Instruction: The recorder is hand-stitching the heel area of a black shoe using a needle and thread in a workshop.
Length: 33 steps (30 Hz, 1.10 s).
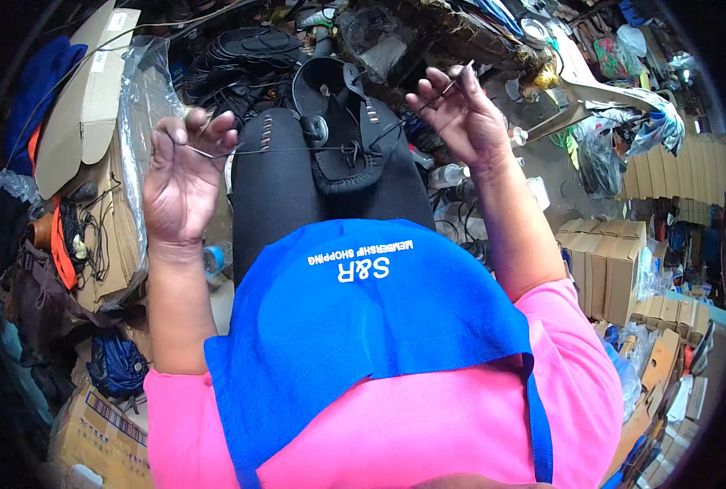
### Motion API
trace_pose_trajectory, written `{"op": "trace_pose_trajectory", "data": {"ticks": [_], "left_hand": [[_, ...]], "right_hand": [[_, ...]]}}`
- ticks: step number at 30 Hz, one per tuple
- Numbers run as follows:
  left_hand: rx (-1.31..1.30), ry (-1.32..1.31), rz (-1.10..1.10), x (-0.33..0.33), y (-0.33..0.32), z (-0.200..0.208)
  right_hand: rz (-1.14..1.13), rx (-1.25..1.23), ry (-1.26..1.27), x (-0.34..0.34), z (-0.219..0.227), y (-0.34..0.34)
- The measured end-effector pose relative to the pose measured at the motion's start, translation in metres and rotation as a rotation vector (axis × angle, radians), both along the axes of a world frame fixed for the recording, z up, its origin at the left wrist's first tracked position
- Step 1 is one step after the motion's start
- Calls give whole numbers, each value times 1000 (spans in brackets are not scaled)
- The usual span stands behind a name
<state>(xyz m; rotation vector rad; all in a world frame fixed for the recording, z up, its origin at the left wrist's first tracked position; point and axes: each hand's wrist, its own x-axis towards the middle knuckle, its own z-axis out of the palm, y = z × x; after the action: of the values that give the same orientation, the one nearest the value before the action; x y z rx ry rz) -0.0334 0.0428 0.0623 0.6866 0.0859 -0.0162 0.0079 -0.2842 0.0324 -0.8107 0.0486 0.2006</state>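
A black sandal-like shoe (342, 175) with a thick stitched edge rests between my knees, its strap and heel part pointing away from me. Dark cord (285, 150) forms a loose loop over the shoe and runs out to both sides. My left hand (185, 167), palm up with curled fingers, grips one length of it left of the shoe. Higher up on the right, my right hand (466, 118) pinches the other length between thumb and fingertips. A small pale tip shows above that pinch; I cannot make out what it is.
Flattened cardboard (94, 106) and clear plastic sheet lean at the left. Black footwear pieces (244, 53) pile up beyond my knees. Clear bottles (448, 175) stand by my right thigh. Cardboard boxes (603, 269) are stacked at the right. A blue apron (363, 318) covers my lap.
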Motion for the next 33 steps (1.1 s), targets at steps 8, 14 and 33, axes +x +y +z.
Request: {"op": "trace_pose_trajectory", "data": {"ticks": [8, 14, 33], "left_hand": [[463, 148, 217, -34, 152, -46], [1076, 10, 143, -1, 79, -47], [1356, -617, -686, 78, -93, -80]], "right_hand": [[-478, -723, 74, -25, 1, -149], [-170, -1197, 61, -31, -11, -127], [534, -1432, -624, 10, -18, 0]]}}
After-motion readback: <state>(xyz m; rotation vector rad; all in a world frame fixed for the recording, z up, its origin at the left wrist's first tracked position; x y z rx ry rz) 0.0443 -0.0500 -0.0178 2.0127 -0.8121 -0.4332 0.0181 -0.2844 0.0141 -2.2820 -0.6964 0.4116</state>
